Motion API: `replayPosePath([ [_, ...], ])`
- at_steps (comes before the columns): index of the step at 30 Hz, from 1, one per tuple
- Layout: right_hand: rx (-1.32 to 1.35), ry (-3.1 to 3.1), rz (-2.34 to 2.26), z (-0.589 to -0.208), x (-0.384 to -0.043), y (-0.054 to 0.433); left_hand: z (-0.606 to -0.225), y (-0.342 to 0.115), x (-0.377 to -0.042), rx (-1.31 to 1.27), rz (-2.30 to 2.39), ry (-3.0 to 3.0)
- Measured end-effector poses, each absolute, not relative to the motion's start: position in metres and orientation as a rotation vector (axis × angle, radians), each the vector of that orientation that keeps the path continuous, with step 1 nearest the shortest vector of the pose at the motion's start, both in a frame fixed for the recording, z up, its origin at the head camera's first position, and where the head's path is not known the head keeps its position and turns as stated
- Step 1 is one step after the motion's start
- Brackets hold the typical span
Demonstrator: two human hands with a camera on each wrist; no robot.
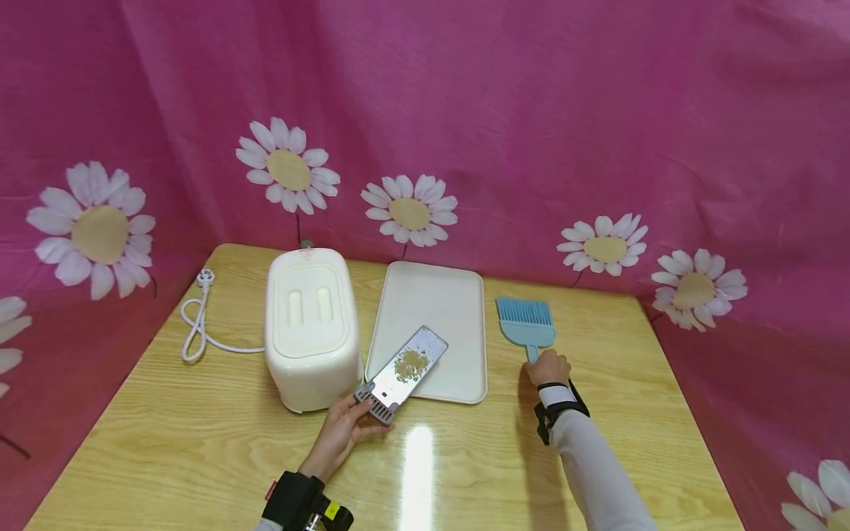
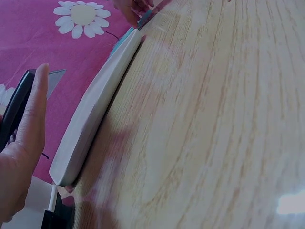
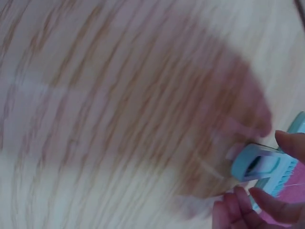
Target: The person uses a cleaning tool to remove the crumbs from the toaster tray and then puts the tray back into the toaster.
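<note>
My left hand [image 1: 341, 435] pinches the grey slotted end of a long, shiny toaster crumb tray [image 1: 428, 346], with light-brown crumbs [image 1: 411, 365] heaped near its middle. The crumb tray is held slanting over the lower left part of a white rectangular tray [image 1: 461, 295]. In the left wrist view, a straight finger [image 2: 37, 105] lies along its dark end. At the right, a light-blue small brush [image 1: 526, 324] lies with its bristles pointing away. My right hand [image 1: 550, 367] is at its handle [image 3: 248, 164], thumb and fingers apart on either side of it.
A white toaster [image 1: 312, 317] with a lid stands left of the white tray. Its cord [image 1: 199, 324] and plug lie on the wooden table [image 1: 199, 442]. A pink flowered cloth [image 1: 465, 96] hangs behind and at both sides.
</note>
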State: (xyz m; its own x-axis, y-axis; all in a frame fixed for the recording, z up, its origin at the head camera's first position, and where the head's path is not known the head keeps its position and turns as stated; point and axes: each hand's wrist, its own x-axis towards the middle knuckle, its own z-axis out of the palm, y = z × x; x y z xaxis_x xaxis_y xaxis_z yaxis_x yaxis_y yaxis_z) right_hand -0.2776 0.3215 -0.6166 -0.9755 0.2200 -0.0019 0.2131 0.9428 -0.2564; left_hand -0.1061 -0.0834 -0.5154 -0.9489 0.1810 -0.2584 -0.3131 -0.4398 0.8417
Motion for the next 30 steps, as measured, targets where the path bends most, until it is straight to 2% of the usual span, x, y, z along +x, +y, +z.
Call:
replayPosePath([
  [3, -0.359, -2.986, 0.286, -0.683, -0.309, 0.356, -0.516, -0.083, -0.105, -0.179, 2.430, 1.464],
  [10, -0.452, -3.209, 0.575, -0.554, -0.249, 0.301, -0.515, -0.084, -0.106, -0.182, 2.439, 1.458],
  [12, -0.455, -3.171, 0.637, -0.568, -0.255, 0.311, -0.515, -0.085, -0.107, -0.186, 2.438, 1.466],
  [17, -0.283, -3.029, 0.896, -0.637, -0.278, 0.358, -0.515, -0.087, -0.108, -0.182, 2.441, 1.491],
  [18, -0.301, -3.016, 0.981, -0.639, -0.278, 0.360, -0.515, -0.087, -0.108, -0.179, 2.443, 1.494],
  [24, -0.619, -2.788, 1.495, -0.576, -0.244, 0.326, -0.516, -0.089, -0.107, -0.177, 2.451, 1.504],
  [30, -0.692, -2.364, 1.763, -0.585, -0.246, 0.337, -0.516, -0.087, -0.107, -0.184, 2.439, 1.499],
])
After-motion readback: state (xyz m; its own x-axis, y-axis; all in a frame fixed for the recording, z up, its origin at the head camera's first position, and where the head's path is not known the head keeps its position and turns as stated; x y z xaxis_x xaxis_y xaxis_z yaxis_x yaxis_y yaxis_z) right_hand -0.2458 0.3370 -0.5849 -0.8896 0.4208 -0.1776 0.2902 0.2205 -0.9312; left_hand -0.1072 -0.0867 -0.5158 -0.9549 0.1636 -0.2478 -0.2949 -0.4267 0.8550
